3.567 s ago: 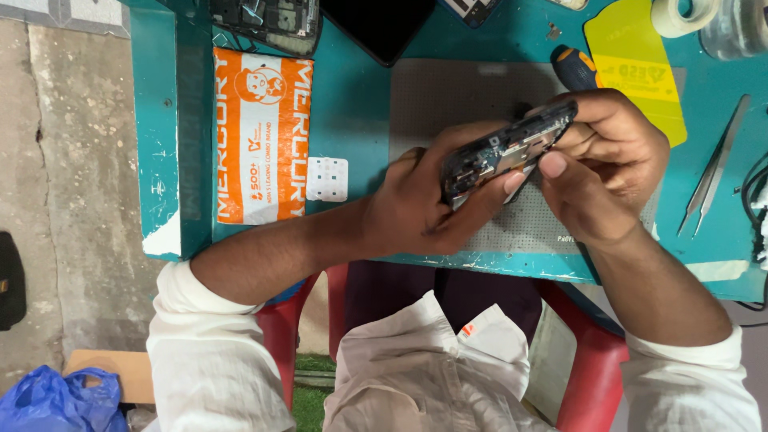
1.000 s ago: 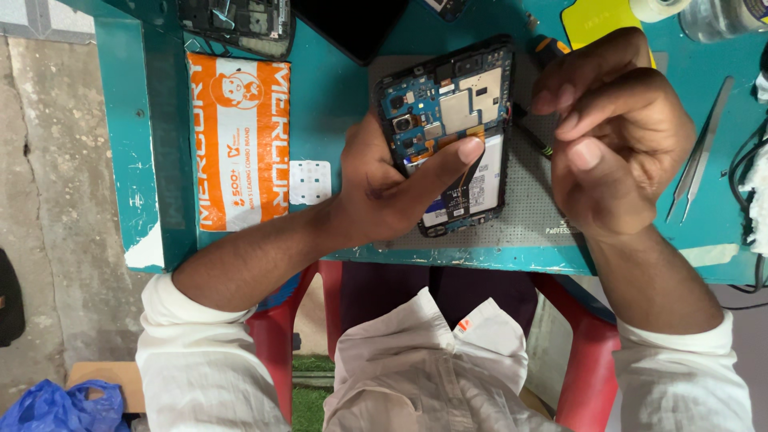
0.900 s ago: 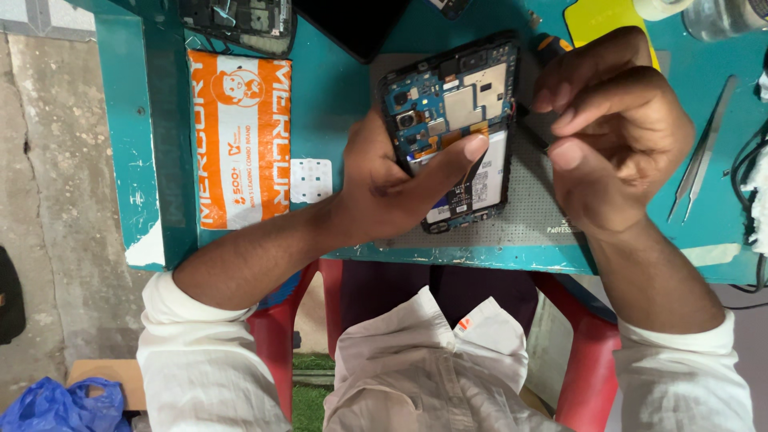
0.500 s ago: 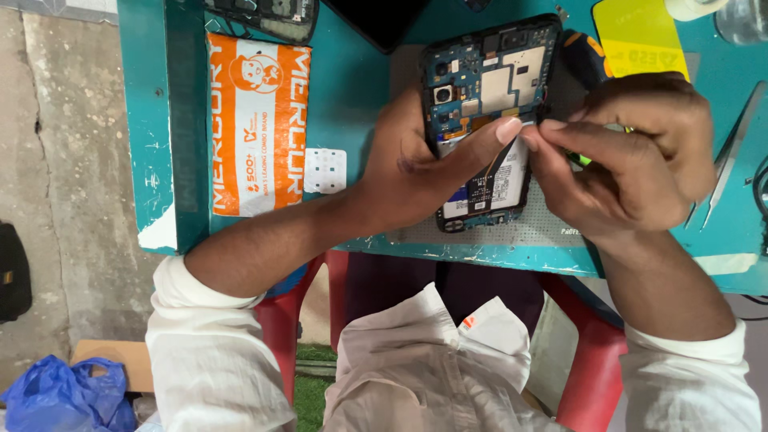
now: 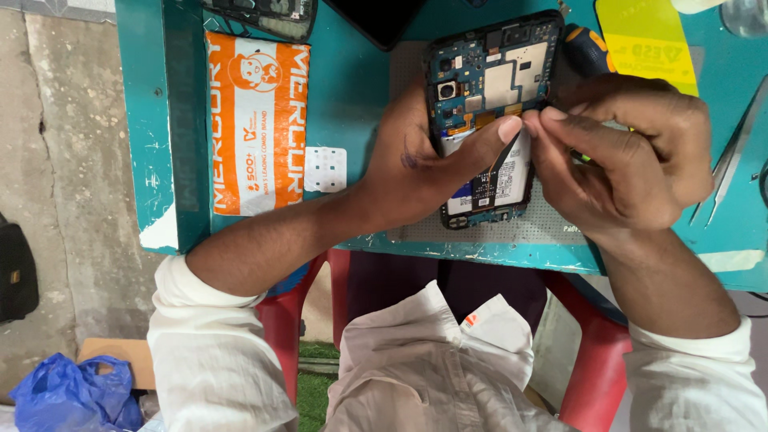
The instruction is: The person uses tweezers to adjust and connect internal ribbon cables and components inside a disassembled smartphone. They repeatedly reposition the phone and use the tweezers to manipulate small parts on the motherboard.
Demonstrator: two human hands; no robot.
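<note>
I see the opened phone (image 5: 488, 112) held above the grey mat (image 5: 512, 232) on the teal table (image 5: 352, 88), with its back cover off, so that the blue circuit board and the battery face up to me. The left hand (image 5: 424, 160) holds the phone from its left side and from under it, the fingers closed around the frame, and the thumb (image 5: 488, 136) lies across the middle of the phone, pressing on it. The right hand (image 5: 632, 160) is at the right edge of the phone; its thumb and forefinger are pinched together just beside the tip of the left thumb, touching the phone there. I cannot tell if something small is between these two fingers. A thin green piece shows under the right hand, but I cannot tell what it is. To the left of the phone lie a small white sheet (image 5: 326, 169) and, further left, an orange packet (image 5: 256, 120). To the right of the phone there is a yellow card (image 5: 648, 36), and further right a pair of tweezers (image 5: 736, 152). Above the phone, to the left, another opened device (image 5: 264, 14) lies at the table edge.
</note>
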